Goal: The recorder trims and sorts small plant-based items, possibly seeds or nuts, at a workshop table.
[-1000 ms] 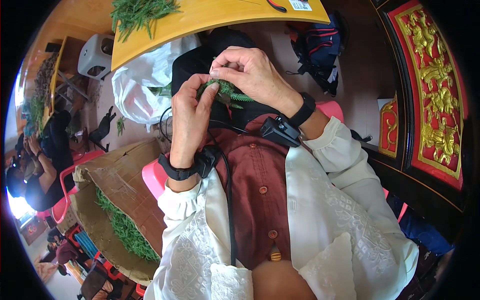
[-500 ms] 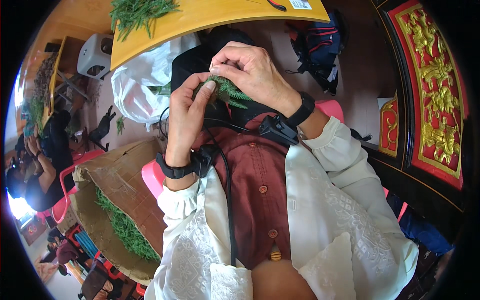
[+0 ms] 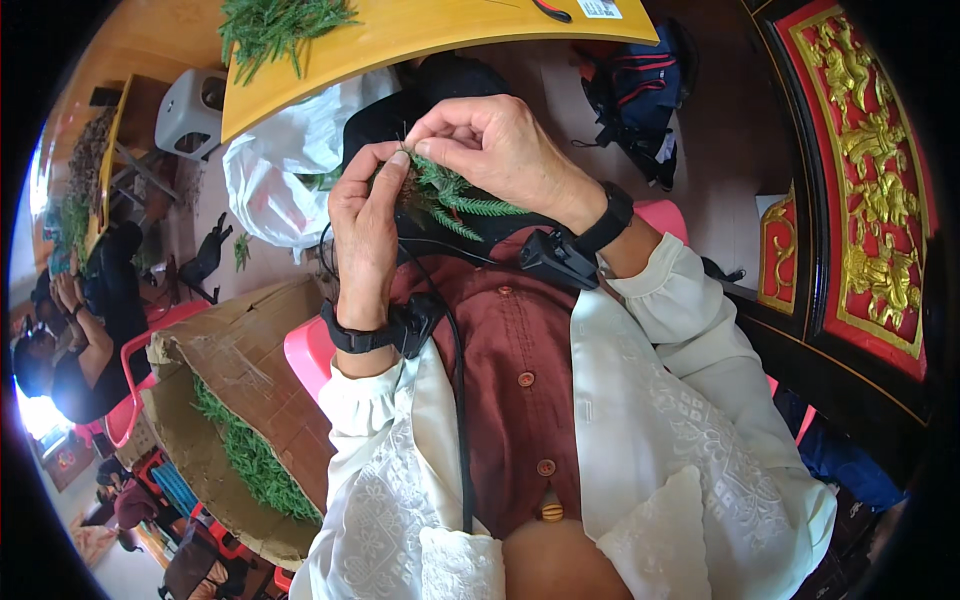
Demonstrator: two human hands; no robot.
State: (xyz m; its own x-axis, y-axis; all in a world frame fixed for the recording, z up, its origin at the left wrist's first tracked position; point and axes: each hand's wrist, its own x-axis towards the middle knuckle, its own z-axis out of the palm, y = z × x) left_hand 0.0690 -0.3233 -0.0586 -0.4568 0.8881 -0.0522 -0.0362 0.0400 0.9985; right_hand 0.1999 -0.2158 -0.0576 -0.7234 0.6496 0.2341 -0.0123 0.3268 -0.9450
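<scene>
My left hand (image 3: pixel 368 215) is closed, its thumb and forefinger pinching the end of a bunch of green needle-leaved sprigs (image 3: pixel 462 203). Its feathery tips spread rightward below my right hand, over my lap. My right hand (image 3: pixel 508 150) is also closed, with thumb and forefinger pressed together just right of the left fingertips. A thin dark strand (image 3: pixel 403 132) stands up between the two sets of fingertips. What the right fingers pinch is too small to tell. Part of the bunch is hidden behind my hands.
A yellow table (image 3: pixel 400 45) ahead bears a pile of green sprigs (image 3: pixel 282 28). A white plastic bag (image 3: pixel 270 185) lies below it. At my left stands a cardboard box (image 3: pixel 255 350) with more greenery (image 3: pixel 255 465). A backpack (image 3: pixel 640 85) rests on the floor; people sit far left.
Both hands have shifted slightly; the left fingertips moved up and left. The sprigs now fan out lower and farther right, and the thin dark strand shows between the fingertips.
</scene>
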